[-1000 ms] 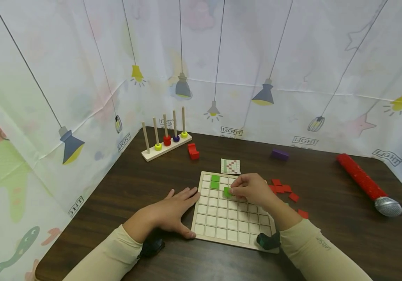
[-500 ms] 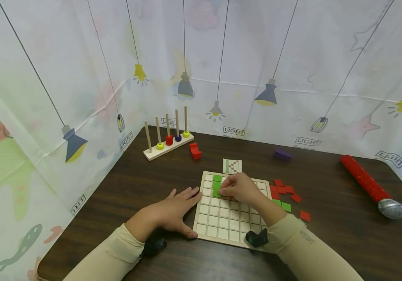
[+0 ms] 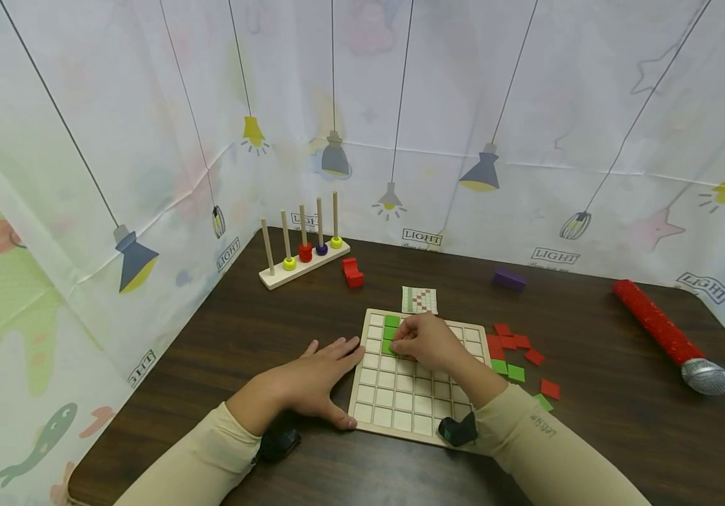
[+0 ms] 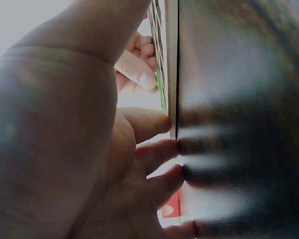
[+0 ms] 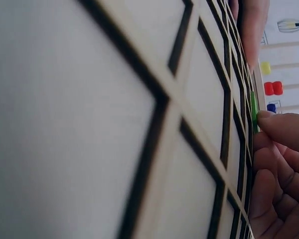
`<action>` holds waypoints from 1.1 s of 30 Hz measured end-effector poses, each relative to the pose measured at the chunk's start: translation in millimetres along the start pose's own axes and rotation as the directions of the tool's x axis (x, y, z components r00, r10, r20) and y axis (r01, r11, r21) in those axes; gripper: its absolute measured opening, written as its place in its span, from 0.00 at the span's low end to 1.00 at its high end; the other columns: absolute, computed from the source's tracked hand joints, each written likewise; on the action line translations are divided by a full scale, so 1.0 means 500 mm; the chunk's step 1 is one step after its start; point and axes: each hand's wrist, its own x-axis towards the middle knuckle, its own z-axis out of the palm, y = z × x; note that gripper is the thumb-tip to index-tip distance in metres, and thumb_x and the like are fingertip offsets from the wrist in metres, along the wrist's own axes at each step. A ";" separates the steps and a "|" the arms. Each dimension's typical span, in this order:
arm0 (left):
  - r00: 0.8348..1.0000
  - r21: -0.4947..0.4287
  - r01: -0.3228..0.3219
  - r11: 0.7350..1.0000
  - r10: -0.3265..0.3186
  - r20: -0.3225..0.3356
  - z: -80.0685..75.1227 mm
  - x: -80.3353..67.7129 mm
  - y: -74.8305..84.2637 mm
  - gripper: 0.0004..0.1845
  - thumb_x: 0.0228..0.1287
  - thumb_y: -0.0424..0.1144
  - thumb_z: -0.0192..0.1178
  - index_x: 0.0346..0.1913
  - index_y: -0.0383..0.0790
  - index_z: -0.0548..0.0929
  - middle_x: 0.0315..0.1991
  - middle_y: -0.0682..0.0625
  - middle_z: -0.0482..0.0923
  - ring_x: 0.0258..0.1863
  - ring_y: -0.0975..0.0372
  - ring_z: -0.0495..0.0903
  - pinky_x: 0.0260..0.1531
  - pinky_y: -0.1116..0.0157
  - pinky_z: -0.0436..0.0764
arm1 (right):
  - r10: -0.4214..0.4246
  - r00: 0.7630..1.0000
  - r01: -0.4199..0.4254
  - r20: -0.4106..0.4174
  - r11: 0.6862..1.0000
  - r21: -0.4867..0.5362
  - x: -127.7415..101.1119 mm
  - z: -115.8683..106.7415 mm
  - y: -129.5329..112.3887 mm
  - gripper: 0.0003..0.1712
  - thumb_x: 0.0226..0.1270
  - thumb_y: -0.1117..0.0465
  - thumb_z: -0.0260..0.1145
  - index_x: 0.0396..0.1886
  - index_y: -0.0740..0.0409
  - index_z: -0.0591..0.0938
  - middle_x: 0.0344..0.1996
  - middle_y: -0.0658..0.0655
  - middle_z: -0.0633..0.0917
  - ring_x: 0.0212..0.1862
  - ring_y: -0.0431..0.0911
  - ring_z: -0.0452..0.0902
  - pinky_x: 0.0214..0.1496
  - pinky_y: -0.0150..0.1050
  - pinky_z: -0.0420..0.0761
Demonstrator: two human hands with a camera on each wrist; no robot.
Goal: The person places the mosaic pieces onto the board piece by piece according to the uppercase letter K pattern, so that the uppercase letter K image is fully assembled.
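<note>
A wooden grid board [image 3: 384, 397] lies on the dark table in the head view. Two green square tiles [image 3: 391, 321] sit in its second column at the far end. Just below them my right hand [image 3: 428, 343] pinches a third green tile [image 3: 388, 346] by its right side, low over that column. The right wrist view shows the thumb on this green tile [image 5: 254, 109] and the other fingers curled beneath. My left hand [image 3: 311, 383] lies with fingers spread, thumb and fingertips against the board's left edge. In the left wrist view its fingers [image 4: 159, 155] reach the table beside the board.
A small pattern card [image 3: 419, 299] lies behind the board. Loose red tiles [image 3: 508, 341] and green tiles [image 3: 515, 372] lie to its right. Farther out are a peg stand [image 3: 304, 268] with rings, a red block [image 3: 352, 273], a purple block [image 3: 510, 280] and a red microphone [image 3: 662, 327].
My right hand has carried the green tile left, from the third column to the second, under the two other green tiles. My left hand stays at the board's edge.
</note>
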 end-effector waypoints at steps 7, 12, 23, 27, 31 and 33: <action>1.000 -0.007 -0.003 1.000 0.003 -0.001 0.001 0.004 -0.001 0.64 0.52 0.69 0.72 0.83 0.47 0.49 0.83 0.50 0.39 0.81 0.56 0.40 0.74 0.42 0.40 | -0.001 1.000 0.001 -0.004 0.999 -0.040 -0.014 -0.014 0.004 0.04 0.65 0.59 0.75 0.35 0.53 0.87 0.27 0.48 0.84 0.30 0.45 0.76 0.33 0.41 0.76; 1.000 -0.014 -0.007 1.000 0.007 -0.001 0.003 0.005 -0.001 0.64 0.52 0.69 0.72 0.83 0.47 0.49 0.83 0.50 0.40 0.81 0.56 0.39 0.74 0.42 0.39 | -0.010 1.000 0.010 -0.009 1.000 -0.002 -0.039 -0.046 0.018 0.06 0.67 0.58 0.74 0.38 0.56 0.87 0.26 0.51 0.83 0.29 0.47 0.75 0.31 0.42 0.77; 1.000 -0.026 -0.010 1.000 0.010 -0.001 0.002 0.001 -0.001 0.64 0.52 0.67 0.74 0.83 0.45 0.49 0.83 0.48 0.41 0.81 0.55 0.40 0.74 0.41 0.39 | 0.058 0.997 -0.056 -0.058 0.997 0.046 -0.128 -0.139 0.079 0.18 0.69 0.48 0.72 0.49 0.56 0.87 0.32 0.56 0.86 0.33 0.51 0.81 0.36 0.45 0.82; 1.000 -0.031 -0.009 0.999 0.008 -0.004 0.001 -0.002 -0.001 0.64 0.52 0.66 0.74 0.83 0.45 0.49 0.83 0.48 0.41 0.81 0.54 0.40 0.73 0.40 0.39 | 0.067 0.995 -0.067 -0.069 0.998 -0.002 -0.152 -0.173 0.108 0.22 0.70 0.44 0.70 0.53 0.56 0.87 0.37 0.54 0.87 0.38 0.49 0.82 0.40 0.45 0.82; 1.000 -0.022 -0.012 1.000 0.012 -0.001 0.001 -0.001 -0.001 0.63 0.53 0.67 0.73 0.83 0.45 0.49 0.83 0.48 0.41 0.81 0.54 0.40 0.73 0.40 0.40 | 0.111 0.991 -0.118 -0.079 0.989 -0.092 -0.172 -0.207 0.136 0.27 0.69 0.43 0.70 0.57 0.57 0.86 0.45 0.56 0.86 0.43 0.50 0.80 0.41 0.47 0.80; 1.000 -0.022 -0.013 1.000 0.013 0.000 0.002 0.000 0.000 0.63 0.53 0.67 0.73 0.83 0.45 0.49 0.83 0.48 0.41 0.81 0.54 0.39 0.73 0.40 0.39 | 0.156 0.985 -0.164 -0.072 0.978 -0.126 -0.181 -0.225 0.149 0.28 0.69 0.43 0.70 0.58 0.59 0.85 0.50 0.62 0.85 0.46 0.55 0.80 0.44 0.51 0.81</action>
